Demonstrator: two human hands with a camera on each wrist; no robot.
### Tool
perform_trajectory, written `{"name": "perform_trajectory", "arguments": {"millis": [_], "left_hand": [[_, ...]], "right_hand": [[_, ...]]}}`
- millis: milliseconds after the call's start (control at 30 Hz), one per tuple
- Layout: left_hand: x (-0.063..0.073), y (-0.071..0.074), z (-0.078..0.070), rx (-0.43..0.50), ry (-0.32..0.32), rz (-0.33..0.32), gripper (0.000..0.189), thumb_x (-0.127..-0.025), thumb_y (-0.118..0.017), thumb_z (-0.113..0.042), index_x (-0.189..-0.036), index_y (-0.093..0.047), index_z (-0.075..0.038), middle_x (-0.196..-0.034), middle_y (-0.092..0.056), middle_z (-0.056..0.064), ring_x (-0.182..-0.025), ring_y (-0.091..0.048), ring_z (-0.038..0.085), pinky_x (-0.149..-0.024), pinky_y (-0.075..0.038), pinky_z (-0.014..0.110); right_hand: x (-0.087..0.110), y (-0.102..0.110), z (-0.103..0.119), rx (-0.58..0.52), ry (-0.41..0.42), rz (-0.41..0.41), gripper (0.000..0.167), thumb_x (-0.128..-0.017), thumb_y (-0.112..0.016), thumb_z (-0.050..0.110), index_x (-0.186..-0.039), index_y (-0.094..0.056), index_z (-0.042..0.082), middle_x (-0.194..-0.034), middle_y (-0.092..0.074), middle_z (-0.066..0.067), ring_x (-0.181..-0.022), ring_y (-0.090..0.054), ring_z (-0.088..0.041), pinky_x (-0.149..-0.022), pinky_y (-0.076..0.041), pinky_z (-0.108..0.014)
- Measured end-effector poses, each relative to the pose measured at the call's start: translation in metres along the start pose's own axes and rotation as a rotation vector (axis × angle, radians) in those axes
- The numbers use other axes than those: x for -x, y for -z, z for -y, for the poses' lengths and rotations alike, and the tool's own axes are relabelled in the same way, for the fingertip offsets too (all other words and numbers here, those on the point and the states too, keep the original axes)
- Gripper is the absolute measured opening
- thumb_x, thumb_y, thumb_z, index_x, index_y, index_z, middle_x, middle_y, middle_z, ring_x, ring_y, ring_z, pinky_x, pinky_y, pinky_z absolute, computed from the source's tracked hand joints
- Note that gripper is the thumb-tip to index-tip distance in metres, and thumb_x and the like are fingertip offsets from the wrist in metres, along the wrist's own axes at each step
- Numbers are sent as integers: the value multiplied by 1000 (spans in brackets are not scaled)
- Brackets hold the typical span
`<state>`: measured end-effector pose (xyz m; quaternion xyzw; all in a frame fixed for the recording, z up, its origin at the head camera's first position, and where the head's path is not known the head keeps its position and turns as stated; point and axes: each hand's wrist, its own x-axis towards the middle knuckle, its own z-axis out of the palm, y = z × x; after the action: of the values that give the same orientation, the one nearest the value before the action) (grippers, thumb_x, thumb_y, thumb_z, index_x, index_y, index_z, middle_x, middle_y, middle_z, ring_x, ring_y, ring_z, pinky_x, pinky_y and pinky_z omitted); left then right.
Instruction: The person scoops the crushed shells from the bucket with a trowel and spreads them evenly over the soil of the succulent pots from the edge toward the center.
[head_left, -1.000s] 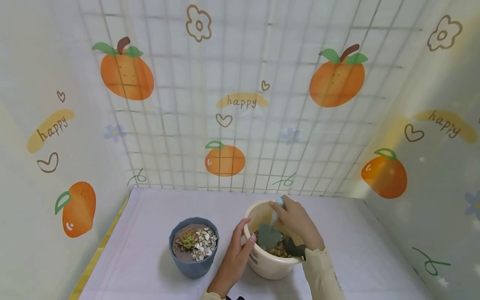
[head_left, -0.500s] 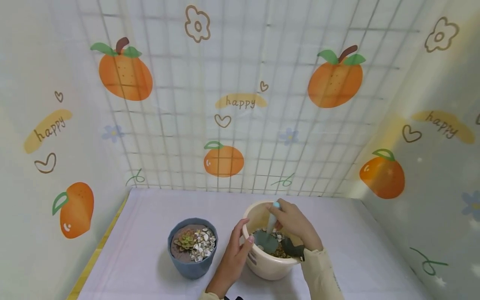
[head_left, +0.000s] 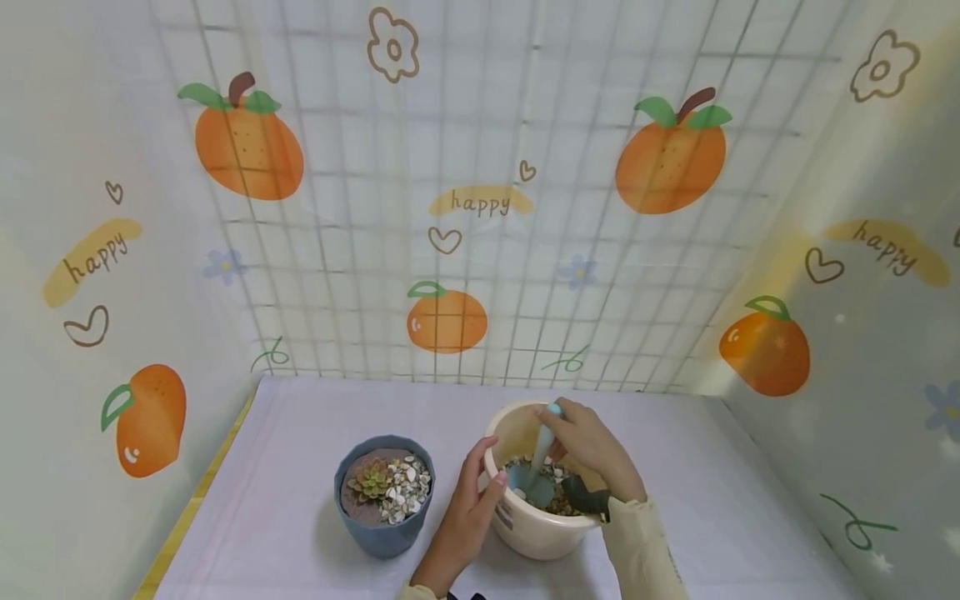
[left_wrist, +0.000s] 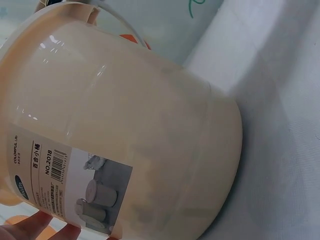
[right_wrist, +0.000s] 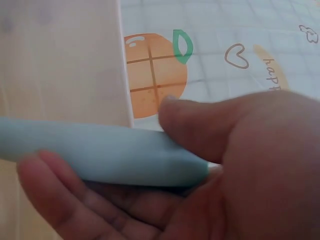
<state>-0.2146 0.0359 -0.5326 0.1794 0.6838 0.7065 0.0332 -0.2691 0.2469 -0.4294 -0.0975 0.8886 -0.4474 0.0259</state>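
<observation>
The fingers (right_wrist: 52, 197) of the right hand (head_left: 596, 446) curl round a pale blue handle (right_wrist: 100, 152), with the thumb lying across its butt end; I read that as a snug hold. The handle belongs to a garden trowel (head_left: 531, 487), whose green blade sits down among the mixed pebbles (head_left: 562, 502) toward nine o'clock inside a cream plastic bucket (head_left: 543, 540). Over at the bucket's eight o'clock, I have the left hand (head_left: 459, 521) with its thumb and fingers spread wide against the outside near the rim; how hard they press, I can't tell.

At the bucket's nine o'clock, well within reach on the white surface (head_left: 300, 417), stands a blue-grey planter pot (head_left: 386, 542). Its rosette succulent (head_left: 371, 481) sits toward ten o'clock in brownish soil (head_left: 360, 510), with whitish stones (head_left: 406, 493) covering the three o'clock side.

I judge the topping roughly half done: the soil round to seven o'clock is bare, and this scoop isn't lifted yet.
</observation>
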Motion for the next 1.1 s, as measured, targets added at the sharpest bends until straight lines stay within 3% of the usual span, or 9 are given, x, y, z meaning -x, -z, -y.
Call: {"name": "perform_trajectory", "arguments": {"millis": [267, 500, 800, 1100], "left_hand": [[0, 1, 0, 11, 3, 9, 53, -111, -48, -44, -161, -29, -39, -170, -16, 5, -154, -22, 30, -115, -36, 54], [0, 1, 0, 24, 0, 15, 54, -111, -49, -44, -161, -28, -38, -170, -15, 5, -153, -23, 29, -115, -36, 53], [0, 1, 1, 15, -7, 14, 55, -111, -49, -44, -162, -28, -37, -170, -15, 4, -153, -23, 30, -115, -36, 54], [-1, 2, 2, 20, 2, 19, 55, -112, -48, -43, -162, -28, -38, -170, -14, 5, -154, -20, 32, -115, -36, 55]], "right_hand": [[-2, -1, -4, -48, -21, -2, 40, -112, -52, 35, -95, -57, -2, -77, -66, -17, -65, -68, -35, -64, -61, -47], [-2, 0, -4, -98, -58, -158, 55, -109, -51, 53, -98, -60, -1, -71, -64, -16, -60, -65, -33, -62, -60, -51], [-3, 4, -5, -61, -83, -353, 64, -107, -47, 60, -117, -67, 0, -71, -62, -14, -59, -62, -33, -55, -54, -39], [0, 6, -4, -103, -103, -407, 68, -106, -43, 63, -122, -63, 1, -78, -61, -15, -65, -62, -33, -56, -53, -38]]}}
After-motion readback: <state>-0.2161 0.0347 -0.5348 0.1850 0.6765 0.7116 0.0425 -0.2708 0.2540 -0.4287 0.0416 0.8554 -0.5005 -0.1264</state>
